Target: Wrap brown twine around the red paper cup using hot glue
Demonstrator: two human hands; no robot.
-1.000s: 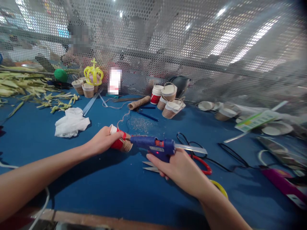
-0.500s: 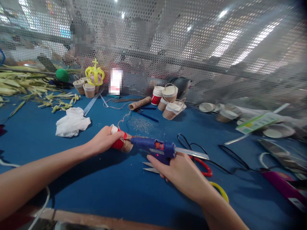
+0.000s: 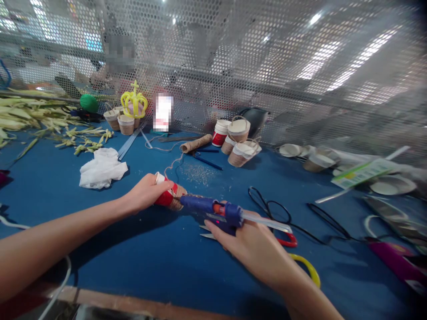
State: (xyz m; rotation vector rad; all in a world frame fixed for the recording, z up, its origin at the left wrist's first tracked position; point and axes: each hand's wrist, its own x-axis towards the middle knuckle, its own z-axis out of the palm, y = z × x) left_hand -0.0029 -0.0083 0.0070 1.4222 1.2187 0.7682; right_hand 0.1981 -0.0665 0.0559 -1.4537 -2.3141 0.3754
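Observation:
My left hand (image 3: 147,192) is closed round a red and white paper cup (image 3: 164,198), which lies tilted with its base end to the right. Brown twine (image 3: 178,198) is wound about that lower end, and a loose strand runs back to a roll of twine (image 3: 196,143). In my right hand (image 3: 248,242) is a blue hot glue gun (image 3: 210,208) with a clear glue stick (image 3: 267,221) out of its rear. Its nozzle is at the twine on the cup; whether it touches I cannot tell. Scissors (image 3: 288,240) with red handles lie partly hidden under my right hand.
Twine-wrapped cups (image 3: 240,153) stand at the back. A crumpled white cloth (image 3: 102,169) lies left, near dried husks (image 3: 26,113) and a yellow crown (image 3: 134,102). Black cable (image 3: 283,213) and a yellow handle (image 3: 308,269) are right. A perforated metal screen (image 3: 200,58) closes off the back.
The glue gun has dipped and its nozzle has shifted slightly along the twine-wrapped end of the cup. The cup has turned a little in my left hand. The view has shifted slightly.

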